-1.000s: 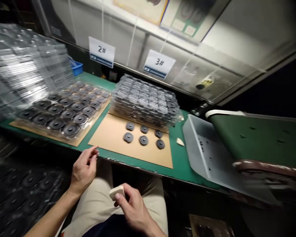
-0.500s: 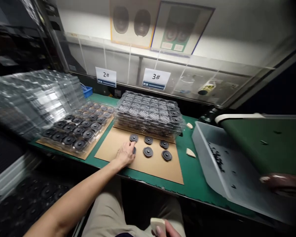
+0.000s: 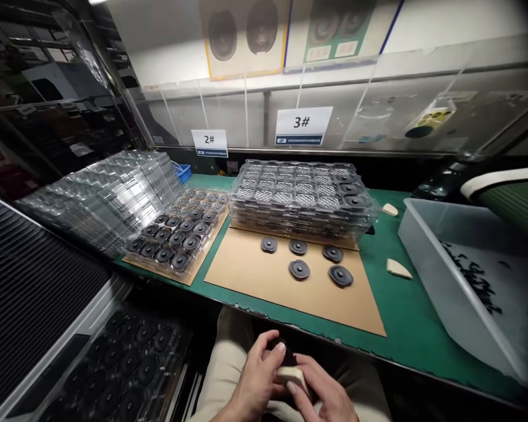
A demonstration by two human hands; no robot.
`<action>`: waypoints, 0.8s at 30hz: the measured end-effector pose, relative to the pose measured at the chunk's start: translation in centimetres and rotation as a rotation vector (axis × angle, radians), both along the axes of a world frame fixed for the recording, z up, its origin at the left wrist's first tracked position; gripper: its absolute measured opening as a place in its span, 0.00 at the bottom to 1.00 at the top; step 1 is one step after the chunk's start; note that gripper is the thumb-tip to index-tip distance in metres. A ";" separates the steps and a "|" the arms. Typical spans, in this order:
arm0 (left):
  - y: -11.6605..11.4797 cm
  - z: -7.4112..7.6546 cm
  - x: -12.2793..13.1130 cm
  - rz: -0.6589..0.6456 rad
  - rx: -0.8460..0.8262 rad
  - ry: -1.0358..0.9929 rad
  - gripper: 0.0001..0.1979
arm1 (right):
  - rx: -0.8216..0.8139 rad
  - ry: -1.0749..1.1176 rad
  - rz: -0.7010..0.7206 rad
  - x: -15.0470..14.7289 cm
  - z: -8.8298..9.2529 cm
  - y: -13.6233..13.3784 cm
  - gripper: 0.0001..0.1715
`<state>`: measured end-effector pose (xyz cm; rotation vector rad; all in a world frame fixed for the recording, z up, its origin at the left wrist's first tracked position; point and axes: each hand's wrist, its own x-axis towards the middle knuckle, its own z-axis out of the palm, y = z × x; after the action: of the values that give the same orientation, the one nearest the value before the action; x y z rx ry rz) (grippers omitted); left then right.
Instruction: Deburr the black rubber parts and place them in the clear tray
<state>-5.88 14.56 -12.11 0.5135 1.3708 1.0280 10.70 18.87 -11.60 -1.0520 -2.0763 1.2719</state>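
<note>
Five black discs (image 3: 299,269) are left on the cardboard sheet (image 3: 246,275), where six were lying a second ago; the near-left place in the two rows is now bare. The sixth disc (image 3: 285,355) has been carried off the sheet to the lap, just below its near edge, and is pinched between the fingers of the left hand (image 3: 257,375). A beige block (image 3: 290,375) is clasped by the right hand (image 3: 323,398) and laid against that disc. One piece is thus judged to be in work. At the sheet's far edge a stack of clear trays (image 3: 301,196) is seen; right of the sheet two beige wedges (image 3: 398,268) lie on the green mat (image 3: 413,328), with a grey bin (image 3: 426,264) beyond.
</note>
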 end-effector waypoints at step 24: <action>-1.3 7.0 -2.8 0.139 0.322 -0.378 0.28 | -0.210 0.087 -0.153 0.8 8.7 1.4 0.14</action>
<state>-8.66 13.30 -5.16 0.4349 0.9196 1.3927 11.52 20.30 -2.86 -1.1990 -1.7902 1.4531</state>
